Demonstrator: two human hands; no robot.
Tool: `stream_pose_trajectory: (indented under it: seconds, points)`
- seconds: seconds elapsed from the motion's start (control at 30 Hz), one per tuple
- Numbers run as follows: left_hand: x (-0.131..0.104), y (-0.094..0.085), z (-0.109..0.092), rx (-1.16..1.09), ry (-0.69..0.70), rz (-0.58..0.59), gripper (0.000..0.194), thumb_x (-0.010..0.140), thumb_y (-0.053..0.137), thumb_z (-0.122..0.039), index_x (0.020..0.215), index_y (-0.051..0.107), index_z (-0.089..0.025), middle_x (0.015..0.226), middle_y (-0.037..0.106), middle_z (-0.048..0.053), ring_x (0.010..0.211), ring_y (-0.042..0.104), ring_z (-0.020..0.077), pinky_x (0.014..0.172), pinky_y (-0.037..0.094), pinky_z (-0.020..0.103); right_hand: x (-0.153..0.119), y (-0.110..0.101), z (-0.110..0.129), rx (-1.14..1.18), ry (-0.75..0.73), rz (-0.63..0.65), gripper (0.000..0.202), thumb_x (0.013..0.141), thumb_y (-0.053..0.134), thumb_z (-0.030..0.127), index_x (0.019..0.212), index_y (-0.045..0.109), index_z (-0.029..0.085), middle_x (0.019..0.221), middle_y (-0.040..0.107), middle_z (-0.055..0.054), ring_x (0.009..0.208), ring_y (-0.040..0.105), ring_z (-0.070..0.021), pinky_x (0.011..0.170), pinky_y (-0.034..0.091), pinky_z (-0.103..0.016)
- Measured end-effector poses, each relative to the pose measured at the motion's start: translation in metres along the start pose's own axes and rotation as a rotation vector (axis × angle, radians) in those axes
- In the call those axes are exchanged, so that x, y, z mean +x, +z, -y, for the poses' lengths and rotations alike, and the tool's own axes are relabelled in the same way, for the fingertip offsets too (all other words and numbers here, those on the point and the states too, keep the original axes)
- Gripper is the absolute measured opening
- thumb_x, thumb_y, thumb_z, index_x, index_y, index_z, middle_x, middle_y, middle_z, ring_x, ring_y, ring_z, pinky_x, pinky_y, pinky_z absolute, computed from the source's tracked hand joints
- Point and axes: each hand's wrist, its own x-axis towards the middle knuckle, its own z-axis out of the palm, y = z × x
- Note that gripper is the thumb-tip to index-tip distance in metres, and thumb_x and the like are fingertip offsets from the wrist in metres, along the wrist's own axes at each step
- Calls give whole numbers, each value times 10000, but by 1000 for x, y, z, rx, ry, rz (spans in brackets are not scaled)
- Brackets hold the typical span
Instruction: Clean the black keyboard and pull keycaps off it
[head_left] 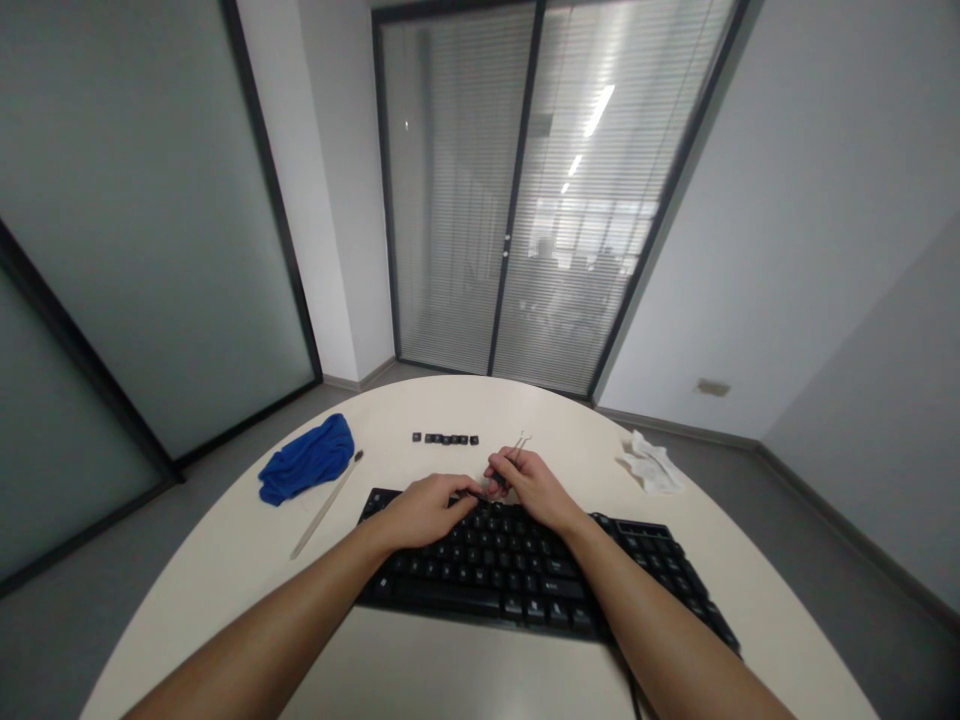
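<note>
A black keyboard (480, 565) lies across the table below both hands. My right hand (529, 485) is closed round a small keycap puller (519, 443), whose thin wire ends point up and away. Over the keyboard's back edge, my left hand (431, 510) has its fingers pressed together near the right fingertips; what they hold, if anything, is too small to tell. Beyond the hands, several black keycaps (446, 439) stand in a short row on the table.
On the left of the round table (375, 665) lie a crumpled blue cloth (307, 460) and a thin brush (326, 508). A crumpled white tissue (651, 465) is at the right edge. The keyboard's cable runs toward the front edge.
</note>
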Motion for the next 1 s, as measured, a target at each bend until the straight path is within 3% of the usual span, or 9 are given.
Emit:
stream_pose_trajectory:
  seconds: [0.67, 1.0]
  points:
    - [-3, 1, 1, -2, 91, -47, 342, 856, 552, -225, 1178, 661, -265, 1197, 695, 11, 1112, 635, 219, 986, 451, 325, 0, 1, 1, 28, 22, 15, 481, 837, 554, 637, 816, 625, 161, 650, 675, -14, 573, 614, -127, 581, 472, -248]
    - [0, 1, -1, -20, 20, -85, 281, 885, 510, -280, 1080, 707, -239, 1012, 747, 23, 884, 678, 212, 853, 497, 311, 5, 3, -3, 58, 62, -34, 496, 838, 535, 650, 806, 598, 158, 640, 700, -37, 546, 650, -133, 542, 493, -238]
